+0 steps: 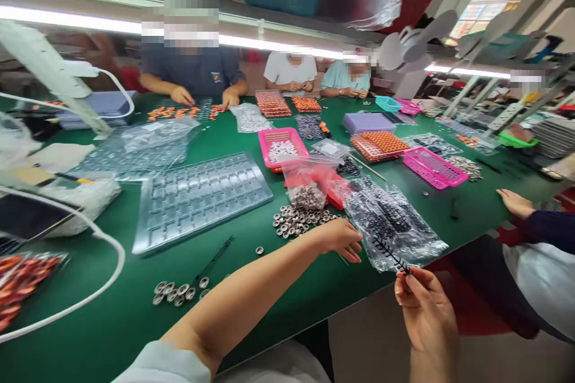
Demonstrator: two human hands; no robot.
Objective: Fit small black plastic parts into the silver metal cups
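Note:
My right hand (426, 305) is closed in a pinch on the end of a thin black strip with short side prongs (390, 254). The strip slants up and left over a clear plastic bag of black parts (395, 215). To its left, my left hand (341, 238) reaches across the table with its fingers stretched out and nothing seen in them. Just beyond that hand lies a pile of small round metal rings (290, 221), by an opened clear bag of the same parts (309, 191). More metal rings (173, 293) lie at the near left, beside a thin black strip (215, 257).
A clear compartment tray (204, 200) lies left of centre on the green table (112, 287). Pink baskets (281, 146) and orange part trays (381, 142) stand farther back. A white cable (119, 275) loops at the left. Other people (193, 69) sit opposite; another person's hand (516, 203) rests at right.

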